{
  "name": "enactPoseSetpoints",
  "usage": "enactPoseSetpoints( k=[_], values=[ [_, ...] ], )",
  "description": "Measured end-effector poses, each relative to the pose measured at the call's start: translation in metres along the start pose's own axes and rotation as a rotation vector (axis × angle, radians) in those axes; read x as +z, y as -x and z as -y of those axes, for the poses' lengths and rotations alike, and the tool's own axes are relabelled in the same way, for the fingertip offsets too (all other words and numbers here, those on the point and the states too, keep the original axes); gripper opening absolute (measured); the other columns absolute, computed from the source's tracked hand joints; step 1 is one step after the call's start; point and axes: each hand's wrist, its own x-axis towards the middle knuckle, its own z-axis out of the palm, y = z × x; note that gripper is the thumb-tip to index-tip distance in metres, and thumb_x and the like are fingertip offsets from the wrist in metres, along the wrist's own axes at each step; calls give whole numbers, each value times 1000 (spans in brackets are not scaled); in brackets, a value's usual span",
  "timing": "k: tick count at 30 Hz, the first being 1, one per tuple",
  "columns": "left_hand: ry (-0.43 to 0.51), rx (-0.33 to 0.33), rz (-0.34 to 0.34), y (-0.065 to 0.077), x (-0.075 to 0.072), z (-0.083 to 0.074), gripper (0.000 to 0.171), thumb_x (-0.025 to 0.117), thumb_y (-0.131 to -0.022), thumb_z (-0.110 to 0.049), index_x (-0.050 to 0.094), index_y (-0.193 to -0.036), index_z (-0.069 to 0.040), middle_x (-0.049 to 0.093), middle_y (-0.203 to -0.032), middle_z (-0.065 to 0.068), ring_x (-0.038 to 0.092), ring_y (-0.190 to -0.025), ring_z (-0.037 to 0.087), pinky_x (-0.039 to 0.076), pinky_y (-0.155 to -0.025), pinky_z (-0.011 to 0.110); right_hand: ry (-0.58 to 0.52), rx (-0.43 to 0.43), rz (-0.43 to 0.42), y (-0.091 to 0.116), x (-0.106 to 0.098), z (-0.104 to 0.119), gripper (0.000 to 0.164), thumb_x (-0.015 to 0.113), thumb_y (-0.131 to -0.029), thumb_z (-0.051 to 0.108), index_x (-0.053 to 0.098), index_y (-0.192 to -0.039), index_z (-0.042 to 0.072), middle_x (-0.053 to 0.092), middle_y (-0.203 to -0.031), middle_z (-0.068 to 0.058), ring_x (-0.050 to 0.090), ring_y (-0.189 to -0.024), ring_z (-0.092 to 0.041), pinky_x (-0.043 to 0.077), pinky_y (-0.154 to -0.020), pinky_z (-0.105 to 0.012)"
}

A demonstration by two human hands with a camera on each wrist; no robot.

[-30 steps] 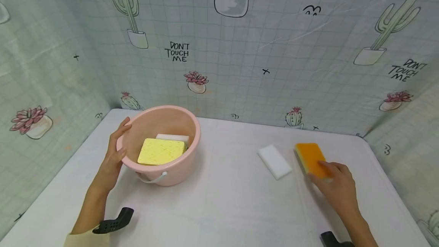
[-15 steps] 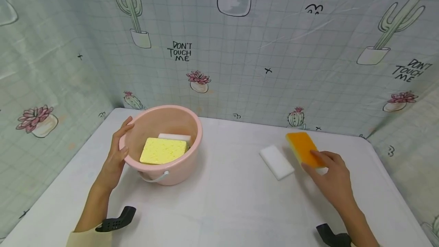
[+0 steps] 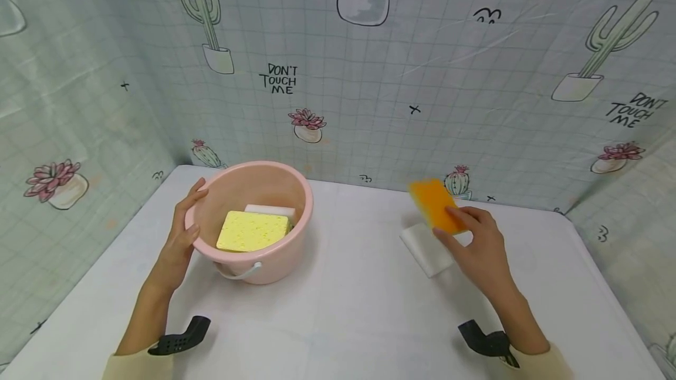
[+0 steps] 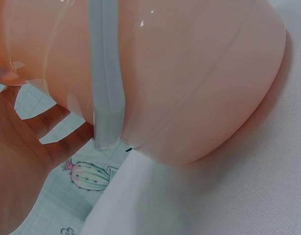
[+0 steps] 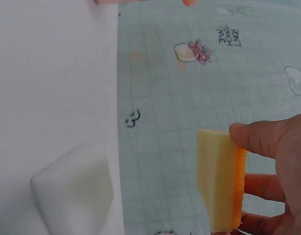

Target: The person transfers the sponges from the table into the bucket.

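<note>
On the left of the head view stands a pink bucket (image 3: pixel 285 263) with a pale handle (image 4: pixel 107 73). My left hand (image 3: pixel 178 239) grips its left rim. Inside it lie a yellow sponge (image 3: pixel 253 231) and a white block (image 3: pixel 270 210) partly behind that sponge. My right hand (image 3: pixel 477 248) pinches an orange and pale-yellow sponge (image 3: pixel 434 203) between thumb and fingers, raised above the table. Below it a white sponge block (image 3: pixel 425 251) lies flat, its far right part covered by the held sponge and hand. In the right wrist view the held sponge (image 5: pixel 221 181) shows its layered edge.
A white-covered table (image 3: pixel 338 309) spreads beneath everything. Behind it and at both sides hangs a grid-patterned curtain (image 3: pixel 348 92) with printed cacti, close to the table's back edge. A black wrist mount (image 3: pixel 483 339) sits on each forearm.
My right hand has lifted the orange sponge off the table and moved it left, over the white block. The left hand stays on the bucket rim.
</note>
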Motion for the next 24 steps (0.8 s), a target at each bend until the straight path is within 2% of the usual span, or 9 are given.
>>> enactPoseSetpoints(
  k=[10,17,24],
  values=[
    [1,-10,-35,0,3,-1,59,39,-91,-20,27,-149,-20,8,-158,-11,8,-143,20,6,-104,69,-27,-117,10,-17,12,28,45,75,-83,20,64,-120,-3,50,-121,-21,49,-105,-36,48,-68,-42],
    [3,-9,-29,0,3,-1,59,38,-91,-21,26,-149,-19,7,-158,-9,8,-143,20,6,-105,68,-81,-109,26,-24,18,47,47,77,-82,21,64,-123,2,49,-123,-19,49,-107,-36,46,-83,-49],
    [-15,-23,-12,0,2,-2,60,37,-92,-19,23,-150,-19,5,-158,-10,7,-143,19,6,-105,67,-140,-142,33,-30,23,67,47,77,-82,22,65,-123,3,51,-123,-18,48,-109,-34,42,-88,-51]
  ],
)
